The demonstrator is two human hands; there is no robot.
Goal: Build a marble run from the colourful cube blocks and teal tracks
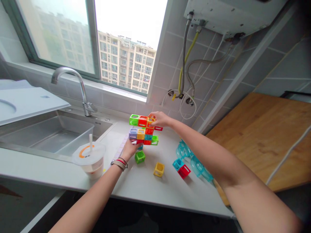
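A structure of hollow plastic cube blocks (148, 131) in green, red, orange, yellow, purple and blue stands on the counter between my hands. My left hand (130, 150) is closed around its lower part, below the purple block (133, 133). At the top, my right hand (160, 118) pinches an orange block (151, 122) at the end of a row with a red block (142, 121) and a green block (134, 119). Nearer me lie a loose green block (140, 157), a yellow block (158, 169) and a joined blue-and-red pair (181, 168).
A lidded cup with a straw (91, 161) stands left of my left forearm. Beyond it are the sink (102, 124) and faucet (84, 94). Teal plastic rings (199, 166) lie under my right forearm, beside a wooden board (262, 129). The counter's front edge (170, 204) is close.
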